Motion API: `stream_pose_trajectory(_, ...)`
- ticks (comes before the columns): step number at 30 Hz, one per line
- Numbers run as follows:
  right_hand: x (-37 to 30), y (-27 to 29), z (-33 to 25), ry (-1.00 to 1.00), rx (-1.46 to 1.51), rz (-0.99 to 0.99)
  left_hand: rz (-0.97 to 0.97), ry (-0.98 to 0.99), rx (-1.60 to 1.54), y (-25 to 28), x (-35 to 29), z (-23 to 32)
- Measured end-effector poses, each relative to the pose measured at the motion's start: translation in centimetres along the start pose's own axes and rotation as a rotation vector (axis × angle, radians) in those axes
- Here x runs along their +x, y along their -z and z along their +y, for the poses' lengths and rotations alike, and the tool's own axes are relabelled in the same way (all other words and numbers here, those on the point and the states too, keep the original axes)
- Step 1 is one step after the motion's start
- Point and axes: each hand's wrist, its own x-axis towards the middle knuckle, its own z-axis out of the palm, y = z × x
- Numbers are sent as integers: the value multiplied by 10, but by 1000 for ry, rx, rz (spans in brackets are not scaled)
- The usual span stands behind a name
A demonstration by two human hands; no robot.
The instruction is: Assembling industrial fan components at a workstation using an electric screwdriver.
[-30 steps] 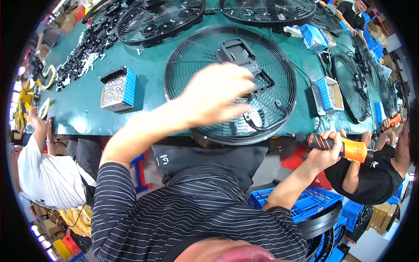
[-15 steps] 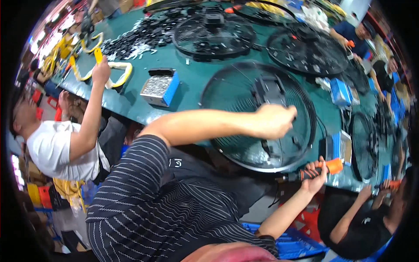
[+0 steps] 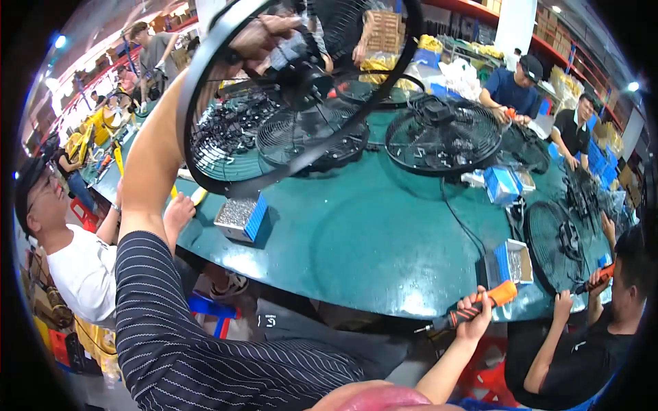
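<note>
My left hand (image 3: 264, 38) is raised at the top, blurred by motion, with its fingers closed on a round black fan guard (image 3: 236, 183). This guard is lifted off the table and tilted, with a dark motor housing (image 3: 298, 81) at its middle; the exact grip is hard to make out. Down at the table's front edge, my right hand (image 3: 474, 316) is wrapped around an orange-and-black power screwdriver (image 3: 466, 312), its bit pointing left. An open blue box of small metal pieces (image 3: 240, 218) sits on the table below the raised guard.
A green table (image 3: 356, 253) spreads ahead. Another fan guard (image 3: 444, 133) lies at its far side, with a cable (image 3: 456, 219) trailing forward. Right of it are a blue-and-white box (image 3: 514, 262) and a further guard (image 3: 555, 246). Co-workers sit close on my left (image 3: 82, 274) and right (image 3: 617, 329).
My left hand has lifted the fan guard from the table up to the upper left. My right hand still holds the screwdriver near the table edge. The view has tilted upward.
</note>
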Motion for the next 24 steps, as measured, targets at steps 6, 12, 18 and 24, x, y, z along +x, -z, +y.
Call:
stream_pose_trajectory(6,-1,3,-1,33,31,-4,211,-16,-89,38,-61,15)
stream_pose_trajectory(12,2,-4,-1,28,17,-21,247,462,798,-29,-87,-86)
stream_pose_trajectory(18,-3,-1,-5,15,23,3,280,618,750,-75,-111,-188)
stream_pose_trajectory(24,1,-15,-14,-37,-104,58,295,788,791,-101,-127,-247)
